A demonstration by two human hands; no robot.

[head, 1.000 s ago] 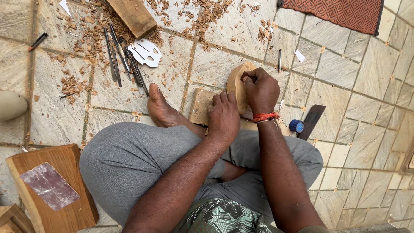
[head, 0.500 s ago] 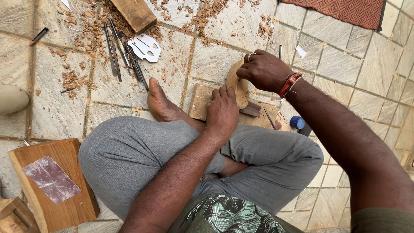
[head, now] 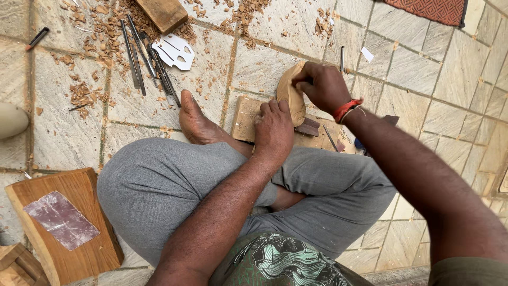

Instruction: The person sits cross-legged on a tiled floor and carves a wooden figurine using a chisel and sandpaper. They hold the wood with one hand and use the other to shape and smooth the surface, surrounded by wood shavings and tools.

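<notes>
I sit cross-legged on a stone floor. A pale, rounded carved wooden piece [head: 290, 91] stands on edge on a small flat wooden board [head: 244, 117] in front of my legs. My left hand [head: 275, 132] presses against the piece's lower side, fingers curled onto it. My right hand [head: 321, 87], with a red band at the wrist, is closed over the piece's upper right edge. I cannot tell whether it also holds a tool. A small dark block [head: 308, 127] lies on the board beside the piece.
Several long metal chisels [head: 142, 58] and a white cut-out template [head: 174, 50] lie at the far left among wood shavings [head: 84, 95]. A wooden block [head: 164, 13] sits beyond them. A board with a clear sheet [head: 63, 222] is near left. My bare foot [head: 194, 122] rests by the board.
My right hand has moved from the middle of the piece up to its top edge, and that forearm has swung out to the right. The left hand stays low on the piece.
</notes>
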